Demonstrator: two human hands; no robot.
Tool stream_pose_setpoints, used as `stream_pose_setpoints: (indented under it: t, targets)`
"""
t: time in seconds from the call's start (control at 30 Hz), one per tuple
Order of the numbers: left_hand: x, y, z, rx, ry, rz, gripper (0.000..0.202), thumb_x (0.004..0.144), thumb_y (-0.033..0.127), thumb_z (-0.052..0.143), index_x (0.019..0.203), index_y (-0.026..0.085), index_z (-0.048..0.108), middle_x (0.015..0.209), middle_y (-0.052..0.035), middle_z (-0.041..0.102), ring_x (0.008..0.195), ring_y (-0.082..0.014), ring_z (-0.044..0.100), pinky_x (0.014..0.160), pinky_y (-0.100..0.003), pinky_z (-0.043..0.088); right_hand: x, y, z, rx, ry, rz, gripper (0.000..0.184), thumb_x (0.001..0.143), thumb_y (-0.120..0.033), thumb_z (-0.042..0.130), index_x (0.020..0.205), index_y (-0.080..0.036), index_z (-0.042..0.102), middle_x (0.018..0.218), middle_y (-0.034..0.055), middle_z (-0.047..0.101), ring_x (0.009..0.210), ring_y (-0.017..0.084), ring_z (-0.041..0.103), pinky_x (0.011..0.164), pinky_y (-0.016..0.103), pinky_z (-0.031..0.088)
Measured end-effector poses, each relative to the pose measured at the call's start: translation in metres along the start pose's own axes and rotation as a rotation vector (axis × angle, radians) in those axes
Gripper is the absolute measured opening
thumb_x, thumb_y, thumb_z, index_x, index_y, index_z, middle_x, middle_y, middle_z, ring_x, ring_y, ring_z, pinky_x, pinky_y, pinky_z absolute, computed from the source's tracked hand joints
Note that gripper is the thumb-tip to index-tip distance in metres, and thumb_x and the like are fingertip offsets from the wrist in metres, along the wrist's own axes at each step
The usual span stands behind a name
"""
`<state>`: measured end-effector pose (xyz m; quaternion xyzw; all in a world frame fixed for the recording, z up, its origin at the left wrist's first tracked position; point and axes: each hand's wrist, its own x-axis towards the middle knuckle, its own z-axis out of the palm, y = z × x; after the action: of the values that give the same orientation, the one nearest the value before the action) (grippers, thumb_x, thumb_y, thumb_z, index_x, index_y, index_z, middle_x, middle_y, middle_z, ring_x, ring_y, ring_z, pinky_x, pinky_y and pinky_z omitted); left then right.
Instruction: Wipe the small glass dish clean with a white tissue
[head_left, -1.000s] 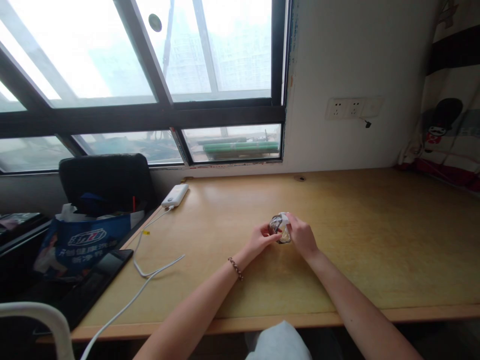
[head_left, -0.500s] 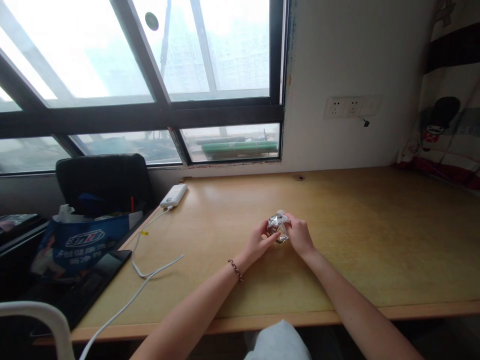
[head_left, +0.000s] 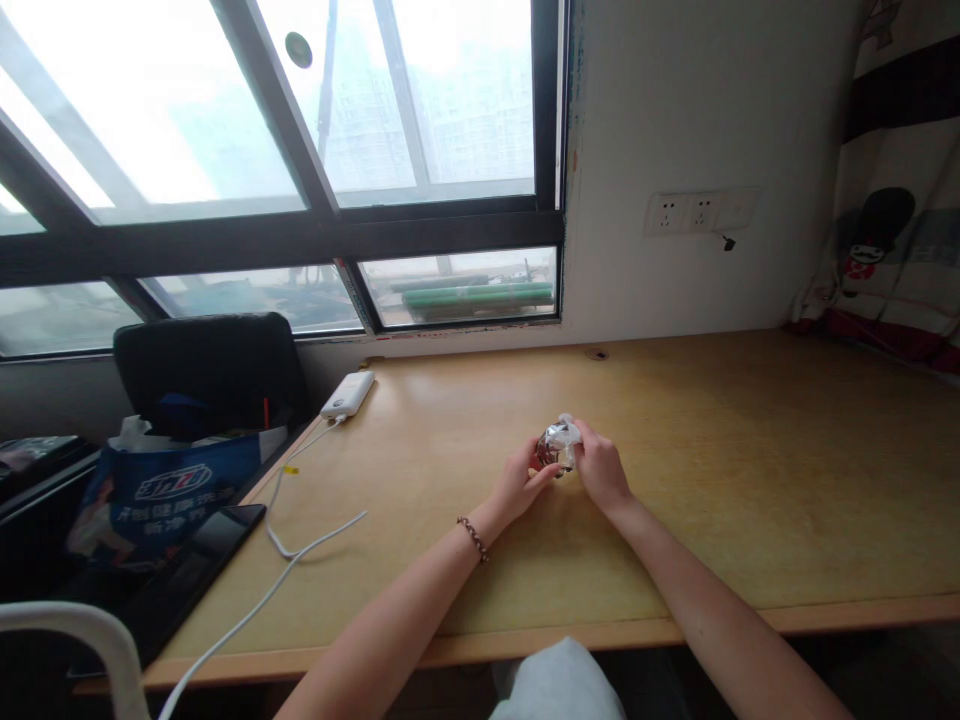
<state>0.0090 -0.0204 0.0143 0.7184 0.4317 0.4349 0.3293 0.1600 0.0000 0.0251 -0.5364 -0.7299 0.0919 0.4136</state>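
Note:
Both my hands meet over the middle of the wooden desk (head_left: 750, 470). Between them is a small shiny crumpled object (head_left: 555, 444), silvery like foil or a clear wrapper, with a white part at its top. My left hand (head_left: 519, 484), with a bead bracelet at the wrist, pinches its left side. My right hand (head_left: 598, 468) has its fingers curled over the right side and top. What is inside the object I cannot make out.
A white power bank (head_left: 349, 394) lies at the desk's back left, its white cable (head_left: 300, 545) trailing off the front edge. Left of the desk are a black chair (head_left: 210, 365), a blue printed bag (head_left: 169, 490) and a dark tablet (head_left: 187, 565). Wall sockets (head_left: 694, 212) sit above.
The shiny object has been turned and squeezed smaller between my fingers, and both hands have shifted slightly away from me. The camera view tilted a little.

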Motion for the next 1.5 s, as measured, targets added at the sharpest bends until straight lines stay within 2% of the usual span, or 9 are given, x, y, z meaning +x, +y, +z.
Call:
stream_pose_setpoints:
  t: [0.23, 0.4, 0.73, 0.9, 1.0, 1.1, 1.2, 1.33, 1.5]
  targets:
    - [0.0, -0.005, 0.002, -0.08, -0.016, -0.038, 0.048, 0.066, 0.039, 0.061, 0.104, 0.014, 0.048, 0.077, -0.0017, 0.055, 0.061, -0.01, 0.049, 0.051, -0.018, 0.037, -0.003, 0.0, -0.004, -0.02, -0.065, -0.356, 0.036, 0.079, -0.008, 0.038, 0.112, -0.018, 0.047, 0.106, 0.0079, 0.058, 0.096, 0.019, 0.054, 0.083, 0.03, 0.042]
    - [0.002, -0.004, -0.001, -0.16, 0.021, -0.066, 0.039, 0.071, 0.039, 0.056, 0.099, 0.012, 0.051, 0.072, -0.0007, 0.053, 0.058, -0.0086, 0.046, 0.051, -0.018, 0.036, -0.005, 0.001, -0.001, 0.025, -0.082, -0.451, 0.033, 0.082, -0.012, 0.037, 0.113, -0.016, 0.047, 0.11, 0.01, 0.056, 0.103, 0.02, 0.051, 0.088, 0.033, 0.039]
    - [-0.007, -0.005, 0.003, 0.228, 0.182, 0.073, 0.038, 0.068, 0.038, 0.059, 0.098, 0.016, 0.05, 0.073, -0.0022, 0.058, 0.062, -0.0116, 0.053, 0.057, -0.021, 0.043, -0.002, 0.004, 0.011, 0.265, -0.039, -0.05, 0.027, 0.081, -0.02, 0.04, 0.102, -0.018, 0.057, 0.088, 0.0057, 0.064, 0.076, 0.018, 0.058, 0.068, 0.024, 0.042]
    - [-0.006, -0.007, 0.002, 0.271, 0.24, 0.211, 0.048, 0.071, 0.032, 0.058, 0.114, 0.017, 0.04, 0.1, -0.0086, 0.058, 0.09, -0.0178, 0.055, 0.077, -0.03, 0.045, 0.001, 0.018, 0.033, 0.486, -0.115, 0.217, 0.036, 0.079, -0.04, 0.042, 0.07, -0.01, 0.061, 0.057, 0.0029, 0.059, 0.051, 0.014, 0.05, 0.045, 0.02, 0.036]
    - [-0.003, -0.006, 0.001, 0.237, 0.211, 0.298, 0.05, 0.072, 0.029, 0.057, 0.117, 0.017, 0.038, 0.116, -0.0117, 0.05, 0.106, -0.0199, 0.048, 0.088, -0.034, 0.04, 0.001, 0.022, 0.037, 0.539, -0.11, 0.268, 0.038, 0.077, -0.042, 0.042, 0.067, -0.01, 0.059, 0.054, 0.0023, 0.057, 0.048, 0.013, 0.048, 0.043, 0.02, 0.034]
    - [-0.002, -0.004, 0.002, 0.239, 0.179, 0.274, 0.05, 0.07, 0.03, 0.06, 0.114, 0.017, 0.041, 0.11, -0.0106, 0.053, 0.099, -0.0196, 0.051, 0.084, -0.033, 0.042, 0.0, 0.016, 0.026, 0.393, 0.0, 0.198, 0.026, 0.078, -0.029, 0.041, 0.074, -0.012, 0.06, 0.06, 0.0025, 0.06, 0.052, 0.014, 0.051, 0.047, 0.02, 0.037]
    - [-0.002, -0.004, 0.003, 0.245, 0.135, 0.16, 0.052, 0.066, 0.034, 0.062, 0.111, 0.017, 0.042, 0.089, -0.0053, 0.059, 0.073, -0.0149, 0.057, 0.069, -0.028, 0.047, -0.002, 0.009, 0.011, 0.187, 0.061, 0.027, 0.028, 0.078, -0.017, 0.036, 0.094, -0.015, 0.059, 0.075, 0.0045, 0.064, 0.065, 0.016, 0.057, 0.06, 0.023, 0.042]
    - [-0.002, -0.004, 0.001, 0.093, 0.06, 0.046, 0.052, 0.066, 0.036, 0.061, 0.11, 0.017, 0.042, 0.084, -0.003, 0.058, 0.058, -0.0094, 0.055, 0.052, -0.02, 0.045, -0.004, 0.005, 0.002, 0.008, -0.006, -0.246, 0.034, 0.08, -0.013, 0.036, 0.111, -0.015, 0.049, 0.1, 0.0098, 0.06, 0.088, 0.019, 0.057, 0.078, 0.028, 0.042]
    - [0.0, -0.004, 0.0, -0.063, 0.01, -0.047, 0.049, 0.067, 0.035, 0.06, 0.108, 0.015, 0.042, 0.075, -0.0004, 0.057, 0.047, -0.0058, 0.05, 0.039, -0.015, 0.038, -0.005, 0.01, 0.005, -0.042, -0.036, -0.383, 0.033, 0.081, -0.013, 0.037, 0.112, -0.014, 0.048, 0.108, 0.0112, 0.056, 0.097, 0.02, 0.053, 0.085, 0.031, 0.041]
